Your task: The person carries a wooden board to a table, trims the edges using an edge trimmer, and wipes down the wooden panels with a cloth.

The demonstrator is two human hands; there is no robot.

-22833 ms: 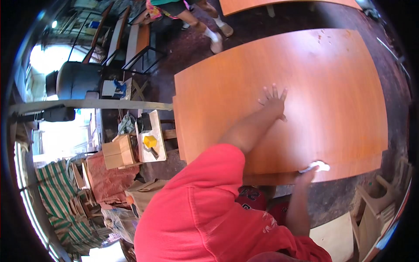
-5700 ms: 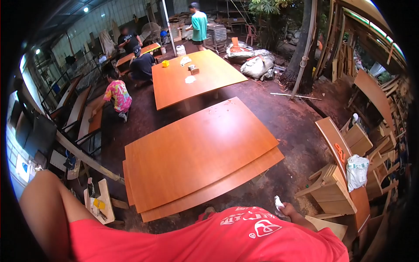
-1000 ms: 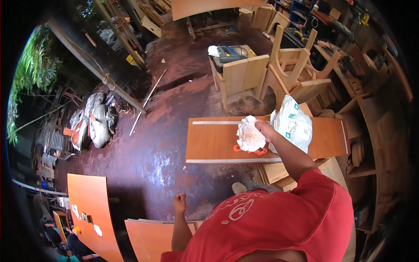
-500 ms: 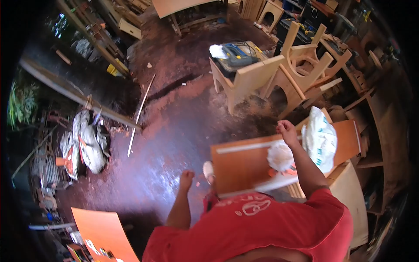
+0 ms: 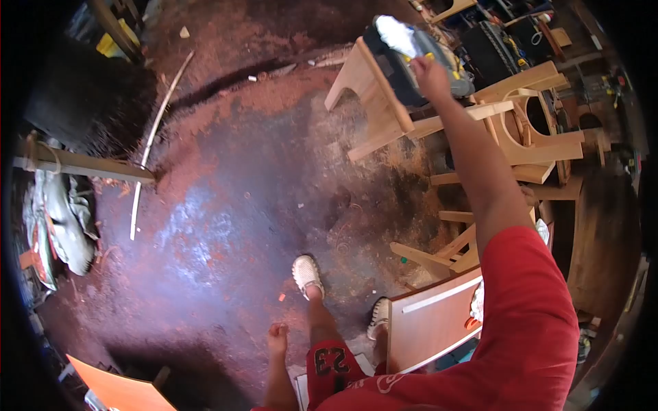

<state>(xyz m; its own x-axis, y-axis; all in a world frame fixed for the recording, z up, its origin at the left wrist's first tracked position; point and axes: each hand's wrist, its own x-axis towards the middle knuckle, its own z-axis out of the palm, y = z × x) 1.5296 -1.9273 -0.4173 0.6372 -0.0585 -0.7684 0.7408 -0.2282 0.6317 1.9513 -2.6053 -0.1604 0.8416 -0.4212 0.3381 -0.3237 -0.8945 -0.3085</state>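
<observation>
My right hand (image 5: 432,78) is stretched out over a dark grey and yellow tool case (image 5: 449,68), its fingers pinched on the near end of a white cloth (image 5: 396,35). The case rests on a light wooden seat (image 5: 373,92). Low in the view, my left hand (image 5: 277,338) hangs over the dark floor with curled fingers and nothing visible in it. Near my right sleeve lies an orange-brown board (image 5: 435,316) with a pale strip. A crumpled white cloth (image 5: 478,301) and an orange object (image 5: 471,323) on it are partly hidden by the sleeve.
Unfinished wooden chairs (image 5: 531,137) stand at the right. A long pale stick (image 5: 154,133) lies on the floor at the left, by a wooden post (image 5: 89,164) and grey sacks (image 5: 68,219). An orange tabletop (image 5: 120,389) shows at the lower left.
My right hand has let go of the crumpled cloth, left on the board, and has reached forward to the cloth on the case. The view has shifted toward the chairs; a foot has stepped forward.
</observation>
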